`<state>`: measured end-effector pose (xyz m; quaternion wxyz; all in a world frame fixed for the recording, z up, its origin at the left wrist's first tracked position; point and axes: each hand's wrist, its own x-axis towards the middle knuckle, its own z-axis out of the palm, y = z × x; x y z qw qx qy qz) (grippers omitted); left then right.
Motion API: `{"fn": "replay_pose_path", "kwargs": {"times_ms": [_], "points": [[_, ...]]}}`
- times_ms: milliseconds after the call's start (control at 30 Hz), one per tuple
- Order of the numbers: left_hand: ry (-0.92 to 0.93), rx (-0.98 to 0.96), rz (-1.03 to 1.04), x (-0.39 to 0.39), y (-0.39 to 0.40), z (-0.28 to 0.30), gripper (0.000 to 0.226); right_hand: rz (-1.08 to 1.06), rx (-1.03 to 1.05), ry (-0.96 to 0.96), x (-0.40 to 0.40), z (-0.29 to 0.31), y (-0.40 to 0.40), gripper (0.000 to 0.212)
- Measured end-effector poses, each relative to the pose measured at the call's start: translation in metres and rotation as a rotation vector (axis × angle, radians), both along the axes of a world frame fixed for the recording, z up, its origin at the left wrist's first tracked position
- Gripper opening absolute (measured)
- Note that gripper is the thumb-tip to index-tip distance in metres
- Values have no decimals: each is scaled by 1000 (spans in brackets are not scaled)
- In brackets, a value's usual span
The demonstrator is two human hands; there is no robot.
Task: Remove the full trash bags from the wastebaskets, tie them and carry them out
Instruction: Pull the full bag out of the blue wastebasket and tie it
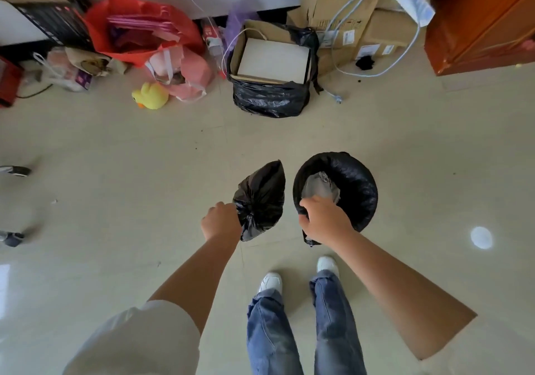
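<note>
Bag (260,198), black and gathered at the neck, hanging over pale floor (144,157) from left hand (221,221), fist closed round the bunched top; whether knotted, impossible to tell. Beside it, just apart, wastebasket (362,201) lined with second black liner (351,169), grey crumpled waste (320,188) inside. Right hand (324,221) at near rim, fingers curled over the liner's edge and pinching it.

Risks from here, as judgement only: one-handed pull on one side of the liner likely to tip or drag the basket rather than free the plastic, with nothing bracing the bin; thin film possibly tearing at the pinch point; waste spilling if the mouth opens sideways on the way up. Hanging bag, if merely twisted and not tied, liable to slip from the fist or open while attention sits on the other side. Shoes (270,282) close under both, so any drop lands at the feet. Clutter along the far wall, including duck (150,95) and box (272,62) in black plastic, well clear
</note>
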<state>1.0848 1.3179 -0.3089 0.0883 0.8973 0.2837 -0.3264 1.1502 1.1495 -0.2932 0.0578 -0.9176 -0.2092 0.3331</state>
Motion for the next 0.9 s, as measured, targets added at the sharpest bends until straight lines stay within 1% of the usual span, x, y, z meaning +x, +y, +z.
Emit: {"fn": "replay_pose_path", "kwargs": {"times_ms": [100,233,333,400,500,567,667,800,900], "points": [[21,6,97,38,-12,-56,31,48,-27,74,38,-67,-15,37],[35,13,177,66,-36,-131,33,131,-85,148,65,-146,-43,35],[47,-2,248,72,-58,-170,36,168,-116,189,74,-185,-69,35],[34,2,285,72,-72,-182,41,213,-144,217,77,-200,-86,35],[1,22,268,63,-98,-183,49,248,-193,233,85,-205,-112,37],[40,11,213,51,-118,-176,49,250,-224,222,90,-201,-128,37],[118,-22,137,34,-152,-162,43,235,-252,202,98,-190,-152,37],[133,-62,134,27,-201,-153,40,284,-229,133,103,-178,-184,35],[104,-81,203,23,-242,-157,38,334,-221,64,102,-172,-218,33]]}}
